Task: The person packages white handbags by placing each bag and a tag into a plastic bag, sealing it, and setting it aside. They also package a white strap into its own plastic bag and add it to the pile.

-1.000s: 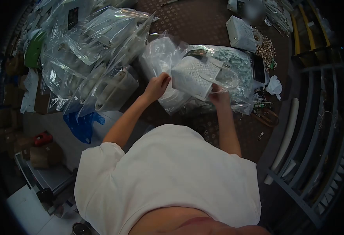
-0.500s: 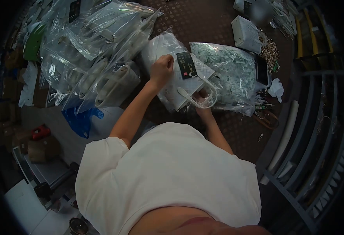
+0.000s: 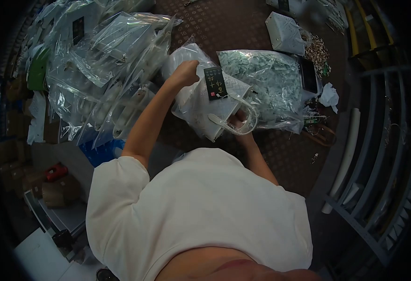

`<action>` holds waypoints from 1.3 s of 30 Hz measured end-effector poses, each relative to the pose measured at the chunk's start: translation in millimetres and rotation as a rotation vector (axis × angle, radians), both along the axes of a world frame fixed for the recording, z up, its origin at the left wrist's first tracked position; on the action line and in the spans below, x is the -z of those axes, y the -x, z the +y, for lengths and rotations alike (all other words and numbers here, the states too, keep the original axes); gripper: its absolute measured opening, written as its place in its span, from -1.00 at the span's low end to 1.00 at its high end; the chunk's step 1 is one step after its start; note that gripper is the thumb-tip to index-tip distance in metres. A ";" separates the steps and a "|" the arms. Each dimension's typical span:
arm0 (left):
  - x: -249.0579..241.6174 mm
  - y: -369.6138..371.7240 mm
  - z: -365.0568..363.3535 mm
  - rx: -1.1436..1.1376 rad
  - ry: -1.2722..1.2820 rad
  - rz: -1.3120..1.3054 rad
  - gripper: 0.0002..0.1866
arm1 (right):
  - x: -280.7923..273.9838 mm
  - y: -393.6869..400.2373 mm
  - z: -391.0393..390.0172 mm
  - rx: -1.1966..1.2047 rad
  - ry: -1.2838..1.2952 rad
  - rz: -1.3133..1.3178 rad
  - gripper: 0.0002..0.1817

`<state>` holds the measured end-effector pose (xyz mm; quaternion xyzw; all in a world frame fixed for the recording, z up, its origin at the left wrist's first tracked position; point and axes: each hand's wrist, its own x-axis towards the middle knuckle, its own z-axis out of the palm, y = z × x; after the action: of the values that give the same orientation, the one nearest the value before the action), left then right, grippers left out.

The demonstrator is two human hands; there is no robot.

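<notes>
A white handbag (image 3: 226, 110) with a quilted-looking surface and looped handles lies tilted on the table, partly inside a clear plastic bag (image 3: 186, 104). A black tag (image 3: 214, 83) with light writing hangs from it on a thin string. My left hand (image 3: 185, 74) is closed on the plastic bag's film at the upper left of the handbag. At the handbag's handle end, my right hand (image 3: 237, 122) grips its edge; the handle loop crosses in front and hides some of the fingers.
On the left, several wrapped handbags (image 3: 107, 70) form a pile. A plastic sack of pale green packets (image 3: 266, 79) lies to the right, beside a phone (image 3: 309, 76). Farther back stand another white bag (image 3: 284, 33) and a heap of small metal pieces (image 3: 316, 52). Crumpled tissue (image 3: 329, 96) lies nearby.
My left hand has moved a little up and left with the plastic film. The plastic now reaches farther down around the handbag. The whole view has shifted slightly.
</notes>
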<state>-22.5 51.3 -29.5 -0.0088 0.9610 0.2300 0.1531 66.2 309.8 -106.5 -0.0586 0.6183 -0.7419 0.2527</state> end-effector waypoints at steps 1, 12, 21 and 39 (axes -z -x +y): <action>1.3 1.7 0.1 0.005 0.004 -0.003 -0.59 | 2.1 -0.6 -0.5 -0.002 -0.005 0.000 -0.58; 27.1 46.9 15.2 -0.384 -0.162 0.016 -0.80 | 3.2 13.9 1.3 -0.084 0.067 -0.040 -0.53; -9.9 -20.8 83.1 0.168 -0.172 0.433 -0.82 | 42.0 3.5 -17.4 0.126 0.112 0.123 -0.57; 31.0 -184.2 45.6 -0.221 0.056 0.715 -0.84 | 10.8 -31.1 -42.3 -0.381 -0.420 0.249 -0.73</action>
<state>161.6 96.9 -60.5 -0.0357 0.9529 0.2075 -0.2183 97.3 267.6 -117.3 -0.2105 0.7622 -0.5242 0.3160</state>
